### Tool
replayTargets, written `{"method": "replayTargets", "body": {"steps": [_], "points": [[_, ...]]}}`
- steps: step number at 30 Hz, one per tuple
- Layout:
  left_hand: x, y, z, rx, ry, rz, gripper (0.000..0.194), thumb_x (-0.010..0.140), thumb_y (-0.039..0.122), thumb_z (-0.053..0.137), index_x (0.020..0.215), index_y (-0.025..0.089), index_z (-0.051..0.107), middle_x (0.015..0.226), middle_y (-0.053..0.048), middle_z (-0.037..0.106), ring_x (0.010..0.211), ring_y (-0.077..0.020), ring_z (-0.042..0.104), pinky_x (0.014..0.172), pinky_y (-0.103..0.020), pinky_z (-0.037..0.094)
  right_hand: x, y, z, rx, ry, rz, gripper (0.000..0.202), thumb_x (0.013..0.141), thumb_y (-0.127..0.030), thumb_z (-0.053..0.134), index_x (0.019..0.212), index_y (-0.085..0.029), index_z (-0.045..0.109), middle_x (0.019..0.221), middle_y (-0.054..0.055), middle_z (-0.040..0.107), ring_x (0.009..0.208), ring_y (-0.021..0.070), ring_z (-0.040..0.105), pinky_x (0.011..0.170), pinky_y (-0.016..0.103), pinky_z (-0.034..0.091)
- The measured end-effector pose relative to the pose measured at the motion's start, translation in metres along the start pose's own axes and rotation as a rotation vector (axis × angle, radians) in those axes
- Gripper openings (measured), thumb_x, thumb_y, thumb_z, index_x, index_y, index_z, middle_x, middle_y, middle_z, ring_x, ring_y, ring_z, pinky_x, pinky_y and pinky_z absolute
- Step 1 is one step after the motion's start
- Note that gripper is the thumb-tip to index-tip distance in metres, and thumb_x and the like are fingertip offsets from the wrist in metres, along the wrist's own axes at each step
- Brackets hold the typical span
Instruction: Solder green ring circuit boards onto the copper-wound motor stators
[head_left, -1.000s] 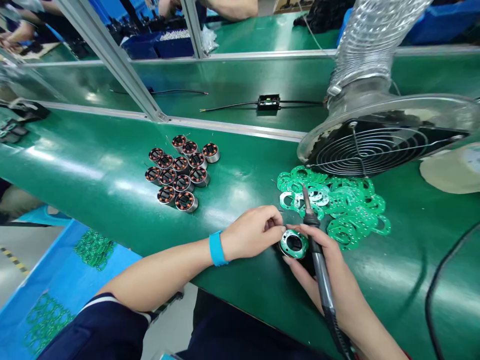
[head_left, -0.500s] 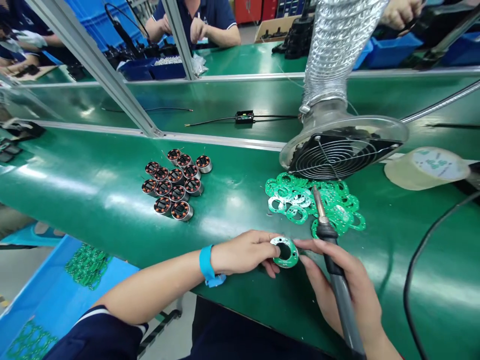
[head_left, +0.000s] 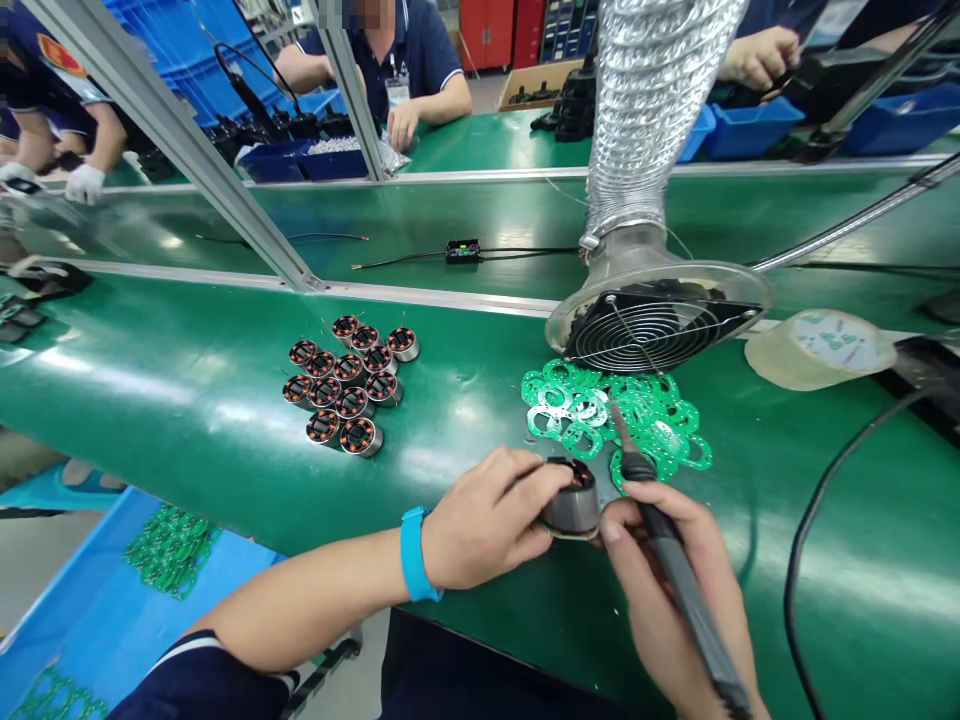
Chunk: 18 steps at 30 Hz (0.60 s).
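Note:
My left hand (head_left: 491, 515) grips a round metal motor part (head_left: 571, 508) from its left side, with copper windings showing on top and a thin rim of board under it. My right hand (head_left: 679, 580) is closed round a dark soldering iron (head_left: 671, 560), whose tip points up and away over a heap of green ring boards (head_left: 637, 415). The right fingertips are close to the right side of the held part; whether they touch it I cannot tell. Several similar motor parts (head_left: 349, 370) stand grouped on the green table (head_left: 225, 400) to the left.
A fume duct with a round grille (head_left: 641, 335) hangs behind the boards. Right of it lies a tape roll (head_left: 821, 350), with a black cable (head_left: 799, 560) nearer me. A blue bin (head_left: 90, 580) with boards is lower left. Other people work beyond the metal frame (head_left: 180, 150).
The held part has turned: the green ring board faced me, and now the windings side is up and the board is underneath. My left hand has shifted over its top. The view has moved slightly.

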<state>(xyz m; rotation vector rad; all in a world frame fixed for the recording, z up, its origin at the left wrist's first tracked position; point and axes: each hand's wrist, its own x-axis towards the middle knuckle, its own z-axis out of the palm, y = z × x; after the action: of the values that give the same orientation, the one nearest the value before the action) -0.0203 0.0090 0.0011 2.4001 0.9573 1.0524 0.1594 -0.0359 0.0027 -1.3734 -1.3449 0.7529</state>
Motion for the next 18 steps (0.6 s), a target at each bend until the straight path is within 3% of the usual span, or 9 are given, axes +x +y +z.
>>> {"method": "replayTargets", "body": {"steps": [2, 5, 9, 12, 15, 18], "points": [[-0.001, 0.003, 0.000, 0.085, 0.109, 0.127, 0.041, 0.088, 0.014, 0.055, 0.128, 0.018, 0.047, 0.109, -0.011, 0.058, 0.096, -0.0198, 0.059, 0.083, -0.032, 0.055, 0.000, -0.008, 0.001, 0.350, -0.062, 0.268, 0.026, 0.086, -0.038, 0.067, 0.109, -0.027, 0.060, 0.070, -0.002, 0.063, 0.056, 0.0137, 0.063, 0.053, 0.026, 0.053], [0.004, 0.016, -0.005, -0.087, 0.068, -0.040, 0.041, 0.086, 0.016, 0.059, 0.126, 0.019, 0.048, 0.106, -0.009, 0.059, 0.094, -0.0191, 0.060, 0.080, -0.030, 0.055, 0.000, -0.012, -0.001, 0.601, -0.108, 0.420, 0.033, 0.081, -0.045, 0.073, 0.107, -0.028, 0.062, 0.068, -0.003, 0.062, 0.052, 0.0125, 0.061, 0.051, 0.026, 0.052], [0.013, 0.033, -0.012, -0.539, -0.142, -0.567, 0.041, 0.078, 0.025, 0.067, 0.117, 0.016, 0.056, 0.094, -0.004, 0.058, 0.079, -0.0155, 0.057, 0.073, -0.029, 0.052, -0.005, 0.006, -0.010, 0.324, -0.083, 0.227, 0.031, 0.084, -0.038, 0.072, 0.111, -0.028, 0.062, 0.070, -0.002, 0.064, 0.057, 0.0126, 0.063, 0.055, 0.025, 0.055], [0.017, 0.038, -0.011, -0.852, -0.239, -0.893, 0.041, 0.075, 0.031, 0.068, 0.111, 0.014, 0.059, 0.089, -0.002, 0.058, 0.073, -0.0127, 0.054, 0.069, -0.028, 0.047, -0.013, 0.015, -0.016, 0.127, -0.047, -0.016, 0.047, 0.082, -0.031, 0.074, 0.125, -0.028, 0.055, 0.103, 0.006, 0.071, 0.087, 0.0181, 0.070, 0.077, 0.031, 0.059], [0.018, 0.040, -0.004, -1.062, -0.309, -1.057, 0.033, 0.072, 0.034, 0.068, 0.097, 0.013, 0.063, 0.079, 0.000, 0.056, 0.065, -0.0099, 0.049, 0.062, -0.024, 0.040, -0.021, 0.007, -0.018, 0.129, -0.141, -0.076, 0.048, 0.090, -0.034, 0.064, 0.134, -0.028, 0.046, 0.134, 0.012, 0.061, 0.121, 0.0242, 0.062, 0.102, 0.041, 0.051], [0.018, 0.045, 0.006, -1.178, -0.282, -1.161, 0.032, 0.069, 0.038, 0.069, 0.089, 0.013, 0.065, 0.074, 0.001, 0.056, 0.061, -0.0084, 0.048, 0.055, -0.021, 0.037, -0.021, 0.001, -0.019, 0.095, -0.205, -0.095, 0.042, 0.092, -0.025, 0.059, 0.132, -0.026, 0.046, 0.128, 0.011, 0.065, 0.121, 0.0232, 0.063, 0.102, 0.040, 0.051]]}}
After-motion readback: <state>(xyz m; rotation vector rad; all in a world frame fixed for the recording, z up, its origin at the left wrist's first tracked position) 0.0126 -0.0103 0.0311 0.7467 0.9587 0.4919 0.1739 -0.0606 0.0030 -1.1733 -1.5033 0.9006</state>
